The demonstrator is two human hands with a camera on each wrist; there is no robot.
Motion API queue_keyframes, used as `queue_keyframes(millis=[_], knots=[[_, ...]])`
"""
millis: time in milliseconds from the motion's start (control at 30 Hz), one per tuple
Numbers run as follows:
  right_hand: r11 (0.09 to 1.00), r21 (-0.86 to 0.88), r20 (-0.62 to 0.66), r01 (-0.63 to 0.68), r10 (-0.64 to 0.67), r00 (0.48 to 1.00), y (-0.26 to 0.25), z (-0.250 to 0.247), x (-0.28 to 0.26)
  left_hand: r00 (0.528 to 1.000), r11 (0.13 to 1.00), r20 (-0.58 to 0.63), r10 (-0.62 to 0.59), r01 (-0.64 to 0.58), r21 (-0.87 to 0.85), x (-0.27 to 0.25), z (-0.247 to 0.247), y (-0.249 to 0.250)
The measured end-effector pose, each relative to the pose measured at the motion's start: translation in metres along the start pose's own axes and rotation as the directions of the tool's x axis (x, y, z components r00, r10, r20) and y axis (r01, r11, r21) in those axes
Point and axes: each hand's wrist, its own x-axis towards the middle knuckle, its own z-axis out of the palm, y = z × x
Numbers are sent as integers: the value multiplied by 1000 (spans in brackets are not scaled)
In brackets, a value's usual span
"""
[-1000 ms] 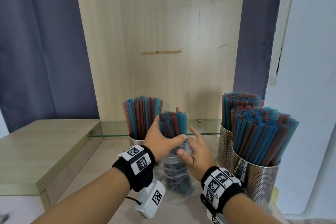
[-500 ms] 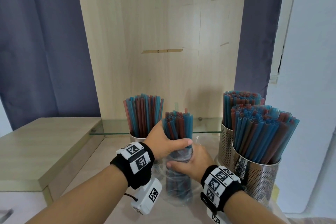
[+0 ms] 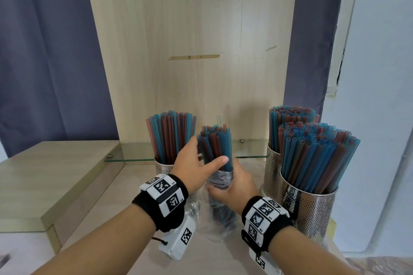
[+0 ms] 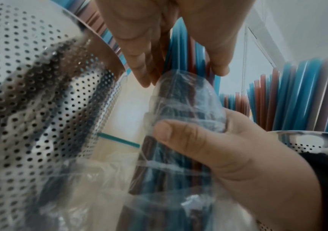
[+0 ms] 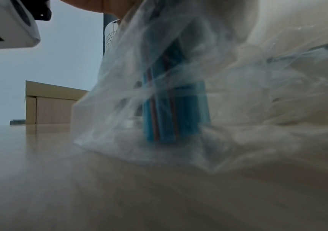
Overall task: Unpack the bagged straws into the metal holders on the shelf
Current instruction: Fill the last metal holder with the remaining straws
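A bundle of blue and red straws (image 3: 215, 140) stands upright in the middle of the shelf, its lower half inside a clear plastic bag (image 3: 220, 219). My left hand (image 3: 196, 164) holds the bare upper part of the bundle between thumb and fingers (image 4: 139, 46). Just below it, my right hand (image 3: 234, 185) grips the bunched bag mouth (image 4: 188, 101) around the straws. The straw feet rest on the shelf inside the bag (image 5: 174, 109). A perforated metal holder (image 3: 164, 166) full of straws stands behind my left hand.
Two more perforated holders packed with straws stand to the right, one in front (image 3: 310, 212) and one behind (image 3: 272, 169). A glass ledge (image 3: 138, 154) runs along the wooden back panel. A raised wooden step (image 3: 55, 174) lies to the left.
My right hand, loosely open a second ago, has closed round the bag. The bag mouth has slid down the bundle, baring more straw. My left hand kept its hold near the top.
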Motion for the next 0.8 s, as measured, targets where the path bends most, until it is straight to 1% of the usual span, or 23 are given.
queue_keyframes(millis=[100, 167, 367, 533, 700, 800], knots=[[1000, -10, -16, 12, -12, 1000, -2, -2, -1, 1000, 997, 8, -26, 27, -69, 2, 3, -3], [1000, 4, -18, 19, -18, 1000, -3, -3, -1, 1000, 995, 7, -23, 24, -98, 2, 4, -4], [1000, -20, -43, 7, -8, 999, -3, -4, 0, 997, 973, -47, -62, 49, -224, 5, 4, -3], [999, -17, -23, -43, 42, 999, -2, -3, 1, 998, 990, -60, -37, 28, -139, 9, 4, 2], [996, -33, -17, -78, 78, 997, -2, -4, 0, 995, 995, -54, -80, 77, -57, 18, 6, 8], [995, -31, -13, -96, 95, 995, -4, -4, 0, 995, 995, -67, -76, 71, -77, 21, 7, 17]])
